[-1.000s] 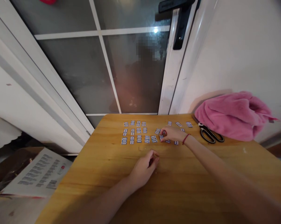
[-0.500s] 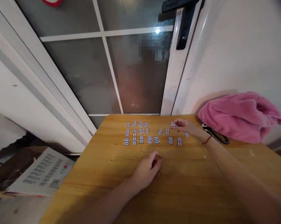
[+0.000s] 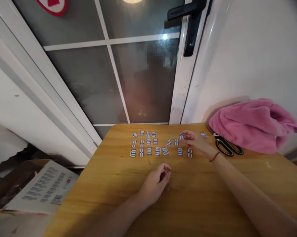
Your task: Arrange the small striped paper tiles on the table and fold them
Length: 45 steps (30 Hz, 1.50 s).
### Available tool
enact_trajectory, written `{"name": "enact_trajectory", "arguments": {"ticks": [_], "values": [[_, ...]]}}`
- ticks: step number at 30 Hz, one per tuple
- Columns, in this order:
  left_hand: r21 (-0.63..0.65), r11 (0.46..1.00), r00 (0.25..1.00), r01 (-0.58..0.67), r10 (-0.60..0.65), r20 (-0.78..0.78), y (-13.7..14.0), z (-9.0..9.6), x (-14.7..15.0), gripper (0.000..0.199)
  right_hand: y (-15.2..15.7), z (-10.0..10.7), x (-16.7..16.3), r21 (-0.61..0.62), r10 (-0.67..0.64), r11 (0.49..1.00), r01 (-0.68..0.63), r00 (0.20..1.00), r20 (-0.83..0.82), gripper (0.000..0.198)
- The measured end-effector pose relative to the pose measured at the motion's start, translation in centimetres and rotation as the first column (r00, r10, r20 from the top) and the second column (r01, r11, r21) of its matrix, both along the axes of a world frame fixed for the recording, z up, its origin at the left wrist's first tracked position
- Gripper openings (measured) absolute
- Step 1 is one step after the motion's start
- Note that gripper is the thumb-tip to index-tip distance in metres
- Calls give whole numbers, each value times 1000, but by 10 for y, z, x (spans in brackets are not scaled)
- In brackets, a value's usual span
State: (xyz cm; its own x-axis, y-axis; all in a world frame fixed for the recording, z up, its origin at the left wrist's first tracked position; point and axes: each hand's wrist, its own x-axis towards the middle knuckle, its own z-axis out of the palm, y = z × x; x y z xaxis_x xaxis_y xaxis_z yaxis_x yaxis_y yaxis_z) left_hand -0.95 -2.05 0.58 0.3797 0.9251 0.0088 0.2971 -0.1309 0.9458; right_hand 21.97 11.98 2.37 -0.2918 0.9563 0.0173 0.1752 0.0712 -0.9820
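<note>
Small white cards with blue borders and bars lie face up on the wooden table. On the left they form rough rows, among them a card in the front row. My right hand, with a red string at the wrist, pinches a small card between thumb and fingertips. Just left of it lies another card, and beyond the hand, to the right, a single card. My left hand rests on the table in front of the rows, fingers curled together; their inside is hidden.
Scissors with black handles lie partly under a pink plush cloth at the right. A frosted glass door with a black handle stands behind the table. An open cardboard box sits at lower left.
My right hand has drawn slightly left and nearer with the card at its fingertips, uncovering the single card at the right. My left hand stays in place. The view has tipped up slightly.
</note>
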Motion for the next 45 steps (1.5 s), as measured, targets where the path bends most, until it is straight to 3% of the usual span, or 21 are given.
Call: {"name": "enact_trajectory", "arguments": {"ticks": [3, 7, 11, 17, 19, 21, 22, 24, 26, 27, 30, 33, 45], "values": [[-51, 997, 992, -63, 69, 105, 3, -4, 1, 18, -12, 2, -10, 0, -19, 1000, 19, 1000, -11, 39], [-107, 978, 944, -179, 202, 260, 7, -2, 1, 28, -47, 10, -33, 87, 102, 991, -105, 994, 42, 35], [-178, 967, 889, -180, 237, 392, 11, 6, 0, 40, -89, 12, -60, 144, 181, 974, -174, 983, -34, 38], [-205, 938, 832, -280, 344, 435, 14, 5, -2, 24, -115, 0, -80, 130, 222, 967, -217, 975, -26, 50], [-221, 918, 808, -330, 396, 436, 15, 3, -3, 22, -107, 1, -73, 115, 270, 955, -274, 962, 50, 54], [-246, 900, 789, -360, 434, 435, 16, 2, -3, 22, -87, 4, -57, 120, 276, 945, -303, 941, 197, 45], [-256, 894, 782, -367, 446, 437, 17, 1, -2, 22, -74, 6, -48, 166, 194, 954, -249, 937, 290, 31], [-274, 892, 773, -358, 448, 449, 18, 1, -2, 22, -43, 7, -28, 344, -112, 938, -36, 909, 401, 23], [-290, 896, 768, -337, 440, 466, 18, 1, -2, 23, -15, 7, -13, 418, -280, 908, 37, 796, 537, 26], [-296, 896, 766, -330, 437, 472, 17, 1, -1, 23, -3, 6, -7, 414, -297, 910, 23, 734, 611, 29], [-309, 904, 782, -295, 414, 467, 16, 2, -1, 24, 16, 2, -1, 383, -282, 923, -43, 603, 746, 46], [-304, 917, 811, -259, 377, 447, 15, 2, 0, 25, 16, -1, -5, 359, -247, 928, -104, 549, 798, 48], [-305, 918, 820, -254, 372, 434, 17, 2, 2, 28, 25, -11, -14, 344, -207, 931, -121, 602, 771, 24]]}}
